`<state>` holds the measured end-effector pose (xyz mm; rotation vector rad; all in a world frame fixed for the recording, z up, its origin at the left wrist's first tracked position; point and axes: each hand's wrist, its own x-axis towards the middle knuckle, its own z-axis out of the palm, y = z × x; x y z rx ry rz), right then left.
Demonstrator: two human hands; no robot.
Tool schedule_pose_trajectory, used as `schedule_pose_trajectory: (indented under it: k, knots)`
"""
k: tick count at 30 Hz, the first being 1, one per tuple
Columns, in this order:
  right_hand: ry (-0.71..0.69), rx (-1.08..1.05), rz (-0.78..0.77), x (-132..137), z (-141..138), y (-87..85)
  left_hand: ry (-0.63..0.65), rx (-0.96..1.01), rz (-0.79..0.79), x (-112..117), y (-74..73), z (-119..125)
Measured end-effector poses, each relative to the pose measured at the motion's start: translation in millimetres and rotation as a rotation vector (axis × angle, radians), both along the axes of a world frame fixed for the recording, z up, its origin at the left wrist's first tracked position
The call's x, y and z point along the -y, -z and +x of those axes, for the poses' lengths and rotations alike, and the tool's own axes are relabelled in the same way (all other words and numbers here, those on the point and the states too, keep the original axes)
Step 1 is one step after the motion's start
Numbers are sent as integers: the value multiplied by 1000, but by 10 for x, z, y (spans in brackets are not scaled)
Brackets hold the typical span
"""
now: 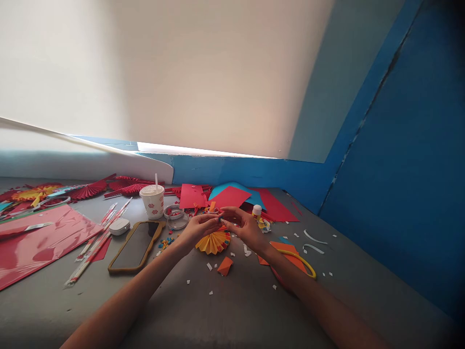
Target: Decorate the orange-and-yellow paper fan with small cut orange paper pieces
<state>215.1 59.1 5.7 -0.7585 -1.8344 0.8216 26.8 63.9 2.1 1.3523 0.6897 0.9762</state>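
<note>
Two bare hands meet near the middle of the frame, above the grey table (174, 312). The left hand (201, 229) reaches in from the lower left and the right hand (245, 227) from the lower right. The fingers of both are bent, and their tips come together to pinch a small blue piece (220, 219), too small to make out in detail.

Just below the hands in the frame, a yellow paper fan (213, 244) shows its pleated lower part, the top hidden behind them. Under it in the picture lies an orange scrap (225, 266), with white bits (209, 266) scattered around.

Right of centre, an orange sheet (292, 258) lies partly behind the right forearm, with a yellow loop (308, 268) across it and white strips (314, 248) farther right. A glue stick (256, 212) stands just above the right hand in the view, near red sheets (232, 198) and a blue sheet (258, 198).

Left of centre are a paper cup (152, 203) with a straw, a clear ring (177, 222), a phone (136, 247) and a white case (119, 226). Toward the left edge lie wrapped sticks (87, 264), a red packet (39, 245) and red paper fans (89, 190).
</note>
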Motion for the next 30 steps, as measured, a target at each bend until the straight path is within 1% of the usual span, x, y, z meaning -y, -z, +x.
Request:
schedule_pose_trajectory:
  k: [6, 9, 12, 15, 21, 24, 27, 30]
  knots:
    - [34, 143, 173, 52, 21, -32, -52, -5, 0, 11, -14, 12]
    - [21, 224, 259, 70, 34, -58, -58, 3, -2, 19, -28, 26]
    - [2, 274, 314, 88, 42, -84, -68, 15, 14, 26, -36, 33]
    - [10, 276, 332, 103, 35, -92, -71, 17, 40, 26, -32, 24]
    - [127, 177, 282, 81, -12, -20, -63, 7, 62, -7, 14, -6]
    - [162, 166, 281, 70, -17, 11, -70, 24, 66, -14, 23, 0]
    - [148, 210, 317, 80, -8, -2, -71, 36, 65, 1, 4, 8]
    - [86, 284, 360, 101, 4, -50, -75, 29, 56, 24, -31, 11]
